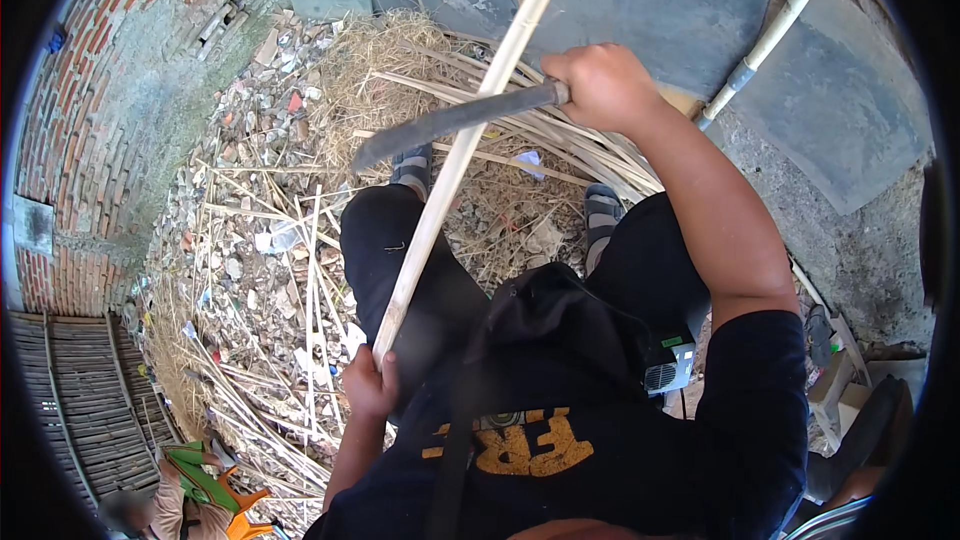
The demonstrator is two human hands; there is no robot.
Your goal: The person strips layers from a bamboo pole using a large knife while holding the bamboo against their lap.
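A long pale bamboo strip (440, 198) slants up and away from my lap. Its lower end is in my left hand (370, 385), whose fingers are closed round it. My right hand (603, 85) is wrapped round the handle of a machete (455, 122) with a dark, curved blade. The blade lies across the upper part of the strip, its tip pointing left; whether it cuts into the bamboo I cannot tell. Most of the machete's handle is hidden inside my fist.
More bamboo strips (560, 140) lie piled beyond my feet, beside dry shavings (385, 60). Rubble and slivers (235, 270) cover the ground at left. A brick wall (90, 110) rises at far left, grey panels (640, 15) and a pipe (775, 35) ahead. Another person (185, 505) is at lower left.
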